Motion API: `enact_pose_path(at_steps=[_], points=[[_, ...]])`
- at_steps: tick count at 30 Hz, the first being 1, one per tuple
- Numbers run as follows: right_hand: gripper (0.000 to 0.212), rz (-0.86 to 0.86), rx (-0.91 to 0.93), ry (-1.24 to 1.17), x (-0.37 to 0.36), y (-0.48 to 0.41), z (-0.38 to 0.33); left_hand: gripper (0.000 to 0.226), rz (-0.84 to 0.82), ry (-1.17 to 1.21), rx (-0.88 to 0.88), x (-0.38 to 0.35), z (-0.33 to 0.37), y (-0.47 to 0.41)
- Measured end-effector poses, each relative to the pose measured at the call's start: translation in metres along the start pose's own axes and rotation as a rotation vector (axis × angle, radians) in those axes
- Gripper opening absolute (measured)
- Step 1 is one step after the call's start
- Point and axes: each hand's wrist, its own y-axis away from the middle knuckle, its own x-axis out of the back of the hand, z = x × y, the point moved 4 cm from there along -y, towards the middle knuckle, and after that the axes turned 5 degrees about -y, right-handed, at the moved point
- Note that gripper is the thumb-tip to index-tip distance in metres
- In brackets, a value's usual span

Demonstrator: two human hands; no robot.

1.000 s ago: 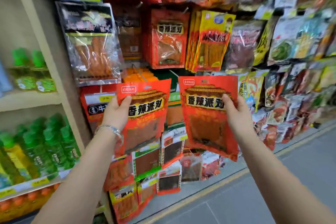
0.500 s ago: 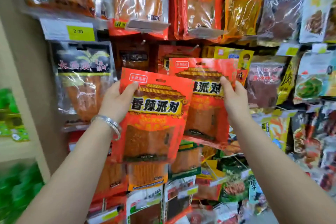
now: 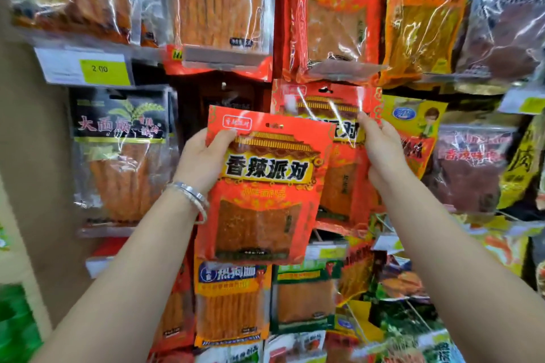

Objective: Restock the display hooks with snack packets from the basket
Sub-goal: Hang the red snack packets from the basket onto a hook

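Left hand: my left hand (image 3: 203, 162) grips the near red packet (image 3: 265, 191) by its upper left edge, thumb curled onto the front, fingers hidden behind it.
Right hand: my right hand (image 3: 380, 150) pinches the far red packet (image 3: 339, 124) high on its right edge, thumb tip on the glossy front.
Near red packet: upright with a slight lean, held out in front of the display, covering the lower left part of the far one.
Far red packet: up against the display wall, right of and above the near one, its top just under a large red bag (image 3: 333, 15) hanging higher.
Hang hole: the slot (image 3: 326, 91) at the far packet's top shows dark; I cannot tell whether a hook passes through it.
Wrist: a silver bracelet (image 3: 191, 194) sits on my left wrist.
Left of my hands: a black-topped packet (image 3: 118, 150) hangs beneath a yellow price tag (image 3: 100, 69).
Right of my hands: a yellow packet (image 3: 418, 124) hangs just behind my right hand.
Below: an orange packet of sticks (image 3: 233, 300) hangs just under the near red packet.
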Motion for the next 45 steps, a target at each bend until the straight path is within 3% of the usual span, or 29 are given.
enact_pose_path(at_steps=[5,13,16,18,24,27,31,33,36,39,45], points=[[0.035,-0.043,-0.028,0.039,-0.003,-0.018,0.009,0.014,0.04,0.009,0.017,-0.015,-0.002,-0.006],[0.014,-0.053,0.037,0.016,0.003,-0.027,0.023,0.02,0.076,-0.069,-0.014,-0.021,-0.006,-0.011],[0.031,-0.051,0.138,0.222,0.0,-0.035,0.027,0.017,0.083,-0.057,-0.003,-0.026,-0.007,-0.009],[0.043,-0.098,0.092,0.343,-0.006,-0.043,0.031,0.017,0.085,-0.068,0.001,-0.028,-0.006,-0.009],[0.031,-0.303,0.095,0.73,-0.017,-0.054,0.032,0.017,0.087,-0.106,0.01,-0.028,-0.005,-0.01],[0.032,-0.275,0.091,0.545,-0.016,-0.05,0.029,0.018,0.084,-0.102,0.005,-0.03,-0.002,-0.011],[0.014,-0.094,0.072,0.025,0.002,-0.033,0.018,0.014,0.058,-0.037,0.0,-0.036,0.004,-0.011],[0.026,-0.21,-0.029,-0.137,0.002,-0.023,0.014,0.014,0.032,0.0,-0.002,-0.042,0.009,-0.011],[0.032,-0.411,-0.049,-0.074,-0.004,-0.008,0.012,0.015,0.014,0.047,0.009,-0.058,0.012,-0.012],[0.013,-0.347,0.067,-0.099,0.001,-0.005,0.002,0.005,0.005,0.028,-0.036,-0.073,0.017,-0.012],[0.006,-0.237,0.286,0.073,0.016,-0.02,-0.016,0.058,0.047,-0.162,-0.461,-0.081,0.053,-0.006]])
